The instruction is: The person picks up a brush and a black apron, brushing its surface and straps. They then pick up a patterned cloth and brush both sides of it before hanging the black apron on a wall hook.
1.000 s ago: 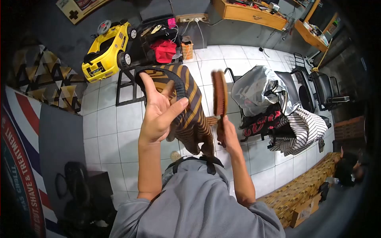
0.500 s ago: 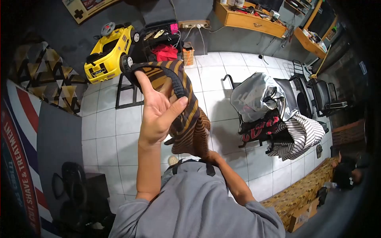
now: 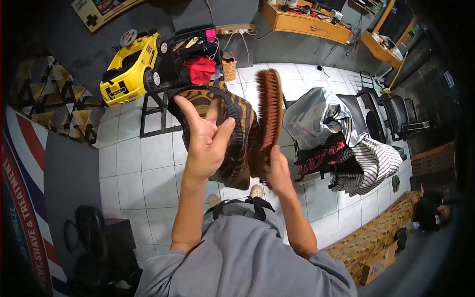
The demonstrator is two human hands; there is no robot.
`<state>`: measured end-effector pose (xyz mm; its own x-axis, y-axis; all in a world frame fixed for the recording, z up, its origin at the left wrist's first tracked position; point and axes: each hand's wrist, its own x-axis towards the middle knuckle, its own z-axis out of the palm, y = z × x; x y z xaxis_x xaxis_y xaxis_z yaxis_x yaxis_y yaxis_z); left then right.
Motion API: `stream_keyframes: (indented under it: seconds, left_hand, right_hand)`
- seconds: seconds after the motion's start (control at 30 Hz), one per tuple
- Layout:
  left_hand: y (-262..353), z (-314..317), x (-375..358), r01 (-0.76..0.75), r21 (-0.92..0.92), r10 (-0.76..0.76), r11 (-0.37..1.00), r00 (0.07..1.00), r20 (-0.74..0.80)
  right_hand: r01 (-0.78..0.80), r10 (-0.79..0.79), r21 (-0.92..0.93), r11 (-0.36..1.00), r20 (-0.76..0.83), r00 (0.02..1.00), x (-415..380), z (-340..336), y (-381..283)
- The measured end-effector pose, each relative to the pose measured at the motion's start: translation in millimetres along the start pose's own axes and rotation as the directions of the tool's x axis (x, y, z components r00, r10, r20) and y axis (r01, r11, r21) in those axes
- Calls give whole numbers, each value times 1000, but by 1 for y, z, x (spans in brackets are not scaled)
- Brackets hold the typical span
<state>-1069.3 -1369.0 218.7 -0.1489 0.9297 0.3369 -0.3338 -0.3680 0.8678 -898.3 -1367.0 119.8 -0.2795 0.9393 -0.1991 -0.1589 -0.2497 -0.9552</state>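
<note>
My left hand (image 3: 207, 143) is at the middle, its fingers spread inside the dark elastic opening of a brown and black patterned cloth item (image 3: 240, 171), which looks like a cap or bag. The fingers stretch the opening apart, with the thumb on its near rim. Just right of the cloth, my right hand (image 3: 278, 171) is closed around the lower end of a long brush (image 3: 270, 109). The brush stands upright, its reddish-brown bristles facing left toward the cloth and its wooden back facing right.
A chair at the right bears a silvery plastic cover (image 3: 314, 119) and a striped cloth (image 3: 376, 163). A yellow toy car (image 3: 131, 69) and a black metal frame (image 3: 157, 116) stand at the left. A person (image 3: 433, 213) is at the far right beside a woven-pattern bench (image 3: 371, 232).
My right hand has come up from low behind the cloth, and the brush now shows in it. The cloth hangs less stretched downward, and my left hand has shifted slightly right.
</note>
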Motion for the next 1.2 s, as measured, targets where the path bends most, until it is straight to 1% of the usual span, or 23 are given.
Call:
stream_keyframes:
  seconds: [0.03,0.1,0.13,0.23,0.3,0.37,0.43,0.5,0.53,0.57,0.6,0.63,0.67,0.73,0.77,0.83,0.9,0.97,1.0,1.07,1.1,1.13,1.2]
  left_hand:
    - [-2,4,1,-25,-1,25,1000,1000,-7]
    - [-7,1,1,-100,14,100,995,995,-4]
    - [-7,2,3,-138,25,139,990,990,-28]
    - [1,4,8,-243,12,243,970,959,-144]
    - [9,-5,6,-280,-1,276,960,944,-181]
    - [13,-9,6,-296,-28,282,955,934,-220]
    - [11,-11,5,-285,-57,262,957,932,-251]
    - [10,-11,3,-252,-68,227,965,938,-262]
    - [5,-14,-1,-231,-51,210,972,943,-259]
    - [2,-12,-2,-225,-50,206,973,948,-242]
    - [0,-10,-3,-219,-49,203,975,953,-225]
    - [-3,-9,-3,-213,-48,199,976,958,-208]
    - [-9,-6,-3,-221,-48,208,974,958,-195]
    - [-13,0,-5,-191,-43,183,981,973,-141]
    - [-14,4,-4,-220,-35,213,975,968,-135]
    - [-19,14,-1,-280,-23,275,960,954,-120]
    - [-20,21,1,-328,-175,319,928,945,-76]
    - [-13,27,0,-346,-273,338,898,938,-78]
    - [-11,24,2,-356,-265,346,896,934,-86]
    - [-6,15,3,-404,-362,408,840,910,-70]
    - [-3,11,3,-419,-381,425,824,902,-73]
    - [0,7,2,-425,-384,426,819,900,-87]
    - [5,1,3,-440,-393,432,807,895,-115]
  right_hand:
    - [40,-36,-87,995,47,998,-4,3,6]
    - [-112,72,169,979,226,972,-13,21,11]
    - [194,-177,-144,970,123,977,-12,31,27]
    - [260,-152,-699,666,214,965,6,5,135]
    - [89,162,-926,368,158,974,8,-34,212]
    - [162,327,-963,214,227,917,2,-71,246]
    - [-151,399,-953,261,-35,916,-4,-99,262]
    - [-349,433,-900,262,-214,876,1,-122,277]
    - [-417,426,-845,334,-259,867,12,-130,289]
    - [-236,144,-857,459,-190,971,16,-135,295]
    - [-278,143,-748,603,-242,960,18,-112,241]
    - [-248,93,-551,797,-294,951,29,-107,239]
    - [-280,165,-351,894,-324,931,23,-69,159]
    - [50,-130,-315,948,-237,963,25,-39,106]
    - [63,-66,-23,998,-213,975,13,-14,66]
    - [230,-239,-90,969,-117,964,-4,18,16]
    - [324,-331,-135,936,-30,943,-7,42,17]
    - [201,-199,-54,978,43,979,-9,52,29]
    - [299,-298,-345,890,57,953,6,41,64]
    - [278,-216,-677,682,176,960,18,23,108]
    - [186,-17,-793,580,217,976,23,5,146]
    - [117,185,-889,443,218,958,27,-18,190]
    - [97,298,-921,378,221,929,20,-61,265]
